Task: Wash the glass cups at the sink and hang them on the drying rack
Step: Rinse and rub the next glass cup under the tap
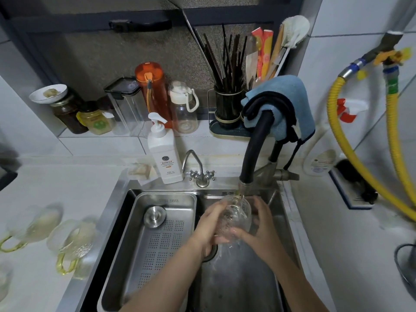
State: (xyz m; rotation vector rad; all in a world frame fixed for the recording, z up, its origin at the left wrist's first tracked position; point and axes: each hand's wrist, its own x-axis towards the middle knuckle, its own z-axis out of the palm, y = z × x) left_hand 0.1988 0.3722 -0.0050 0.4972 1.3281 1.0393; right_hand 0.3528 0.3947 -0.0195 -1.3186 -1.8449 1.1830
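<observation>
1. Glass cup (236,218): located over the right-hand basin of the sink (238,280), at centre frame, directly under the outlet of the black faucet hose (254,145). A stream of water from the hose meets the cup at its upper rim.
2. Left hand (208,228): at 9 o'clock of the cup. Fingers are curled round the cup's left side and base, gripping it.
3. Right hand (258,226): at 3 o'clock of the cup. Fingers are wrapped round the right wall; the thumb lies across the near side. This hand also grips the cup.
4. Perforated steel tray (155,239): seated in the left half of the sink, at 9 o'clock of the hands. A round steel lid (154,216) rests at its far corner.
5. Waiting cups: two glass cups with yellow handles (67,244) stand on the white desk (74,183) at 9 o'clock of the sink; they are blurred.
6. White pump bottle (163,152): upright behind the sink at 11 o'clock of the held cup, just beside a small chrome tap (198,170).
7. Blue cloth (286,102): draped over the faucet arch at 1 o'clock.
8. Utensil holder (228,104): at 12 o'clock, holding dark chopsticks.
</observation>
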